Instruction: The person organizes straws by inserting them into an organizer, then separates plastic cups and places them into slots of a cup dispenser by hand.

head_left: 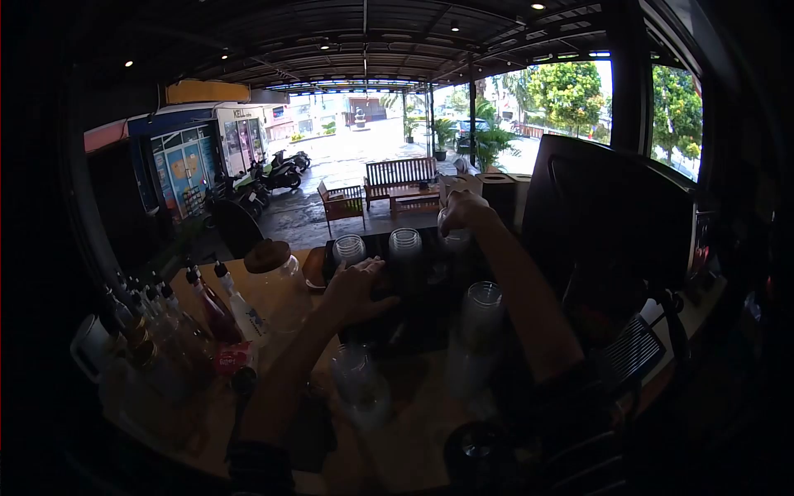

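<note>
My right hand [466, 212] reaches far forward, its fingers curled down around the top of a clear cup [455, 240] at the back of a dark stand or box [426, 285]. To the left, two more clear cups, a middle one [405, 241] and a left one [349, 247], stand in a row with it. My left hand [357, 291] is open, fingers stretched out just in front of the left cup; whether it touches the cup I cannot tell. Closer to me stand a stack of clear cups [481, 318] and a blurred clear cup [361, 384].
On the left of the wooden counter [203, 438] are several pump bottles [211, 306], a glass jar with a wooden lid [285, 285] and a red packet [236, 357]. A large dark monitor-like panel [608, 219] rises on the right. Beyond are a bench [401, 176] and parked motorbikes [277, 174].
</note>
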### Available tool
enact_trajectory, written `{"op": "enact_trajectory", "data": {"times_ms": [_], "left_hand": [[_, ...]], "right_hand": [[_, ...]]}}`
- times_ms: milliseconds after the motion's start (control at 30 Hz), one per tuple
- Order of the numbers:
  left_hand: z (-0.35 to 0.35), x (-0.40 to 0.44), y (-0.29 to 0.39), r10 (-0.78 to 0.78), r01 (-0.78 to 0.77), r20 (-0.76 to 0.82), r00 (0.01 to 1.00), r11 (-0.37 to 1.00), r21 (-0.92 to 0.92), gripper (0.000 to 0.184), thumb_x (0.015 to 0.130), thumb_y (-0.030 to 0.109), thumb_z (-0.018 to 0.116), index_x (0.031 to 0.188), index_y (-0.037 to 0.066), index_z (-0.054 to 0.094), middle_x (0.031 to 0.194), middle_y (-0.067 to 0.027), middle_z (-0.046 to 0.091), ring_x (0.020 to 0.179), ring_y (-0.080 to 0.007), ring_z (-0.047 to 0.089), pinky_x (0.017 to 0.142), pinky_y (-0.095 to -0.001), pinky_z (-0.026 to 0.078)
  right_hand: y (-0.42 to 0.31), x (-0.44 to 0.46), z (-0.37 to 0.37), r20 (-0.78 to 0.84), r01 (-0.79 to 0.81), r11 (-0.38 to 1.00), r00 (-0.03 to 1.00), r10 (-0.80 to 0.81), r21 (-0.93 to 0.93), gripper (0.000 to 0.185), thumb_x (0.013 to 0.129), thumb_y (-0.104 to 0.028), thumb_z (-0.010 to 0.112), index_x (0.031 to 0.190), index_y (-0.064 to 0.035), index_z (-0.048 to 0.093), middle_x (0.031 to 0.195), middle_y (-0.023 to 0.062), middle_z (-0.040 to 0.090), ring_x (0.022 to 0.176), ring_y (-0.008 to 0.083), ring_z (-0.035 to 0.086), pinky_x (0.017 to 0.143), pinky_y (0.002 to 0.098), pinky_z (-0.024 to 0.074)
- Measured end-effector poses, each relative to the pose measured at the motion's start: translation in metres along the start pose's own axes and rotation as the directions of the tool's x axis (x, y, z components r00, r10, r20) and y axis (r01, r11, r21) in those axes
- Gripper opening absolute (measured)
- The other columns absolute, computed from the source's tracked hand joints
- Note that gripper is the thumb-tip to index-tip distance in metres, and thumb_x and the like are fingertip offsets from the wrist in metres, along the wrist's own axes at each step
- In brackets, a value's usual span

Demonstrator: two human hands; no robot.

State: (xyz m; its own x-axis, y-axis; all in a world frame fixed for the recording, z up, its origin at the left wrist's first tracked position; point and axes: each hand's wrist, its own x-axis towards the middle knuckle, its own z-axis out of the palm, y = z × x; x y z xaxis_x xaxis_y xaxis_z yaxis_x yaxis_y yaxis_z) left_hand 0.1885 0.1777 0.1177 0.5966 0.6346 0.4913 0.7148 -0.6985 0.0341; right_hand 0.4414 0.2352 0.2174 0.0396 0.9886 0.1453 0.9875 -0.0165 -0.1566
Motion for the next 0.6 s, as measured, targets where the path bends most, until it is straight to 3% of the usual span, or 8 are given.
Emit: {"op": "enact_trajectory", "data": {"times_ms": [100, 167, 267, 600], "left_hand": [[0.001, 0.001, -0.001, 0.02, -0.02, -0.029, 0.999, 1.0, -0.013, 0.077, 0.069, 0.049, 0.065, 0.123, -0.002, 0.046, 0.128, -0.0175, 0.048, 0.117, -0.031, 0.048, 0.102, -0.0448, 0.031], [0.0, 0.0, -0.001, 0.029, -0.029, -0.043, 0.999, 0.999, -0.017, 0.076, 0.068, 0.049, 0.066, 0.122, -0.002, 0.047, 0.127, -0.0179, 0.049, 0.116, -0.0313, 0.049, 0.102, -0.0435, 0.032], [0.0, 0.0, -0.001, 0.035, -0.035, -0.041, 0.999, 0.999, -0.015, 0.076, 0.067, 0.048, 0.066, 0.122, -0.002, 0.047, 0.127, -0.0183, 0.049, 0.115, -0.0312, 0.049, 0.101, -0.0416, 0.034], [0.001, -0.002, -0.001, 0.013, -0.014, -0.027, 1.0, 0.999, -0.04, 0.077, 0.07, 0.05, 0.063, 0.124, -0.002, 0.045, 0.127, -0.0192, 0.048, 0.12, -0.0282, 0.045, 0.103, -0.0436, 0.029]], "right_hand": [[0.0, 0.001, 0.005, -0.033, -0.018, 0.999, 0.999, 0.017, -0.045, 0.065, 0.051, -0.031, 0.081, 0.106, -0.005, 0.06, 0.115, 0.0149, 0.058, 0.108, 0.0289, 0.055, 0.09, 0.038, 0.0461], [0.004, 0.006, 0.009, -0.027, 0.014, 0.996, 1.0, -0.016, -0.084, 0.064, 0.046, -0.035, 0.082, 0.099, -0.0045, 0.063, 0.105, 0.0138, 0.063, 0.097, 0.027, 0.06, 0.084, 0.0354, 0.0481], [0.009, 0.015, 0.015, 0.043, 0.012, 0.996, 0.999, -0.008, -0.088, 0.068, 0.045, -0.034, 0.084, 0.101, -0.0025, 0.061, 0.108, 0.0156, 0.061, 0.101, 0.0273, 0.059, 0.086, 0.0354, 0.0474], [0.017, 0.026, 0.039, -0.021, 0.156, 0.943, 0.985, -0.169, -0.295, 0.063, 0.051, -0.035, 0.081, 0.101, -0.0013, 0.061, 0.111, 0.0175, 0.059, 0.101, 0.0289, 0.058, 0.086, 0.0367, 0.0472]]}}
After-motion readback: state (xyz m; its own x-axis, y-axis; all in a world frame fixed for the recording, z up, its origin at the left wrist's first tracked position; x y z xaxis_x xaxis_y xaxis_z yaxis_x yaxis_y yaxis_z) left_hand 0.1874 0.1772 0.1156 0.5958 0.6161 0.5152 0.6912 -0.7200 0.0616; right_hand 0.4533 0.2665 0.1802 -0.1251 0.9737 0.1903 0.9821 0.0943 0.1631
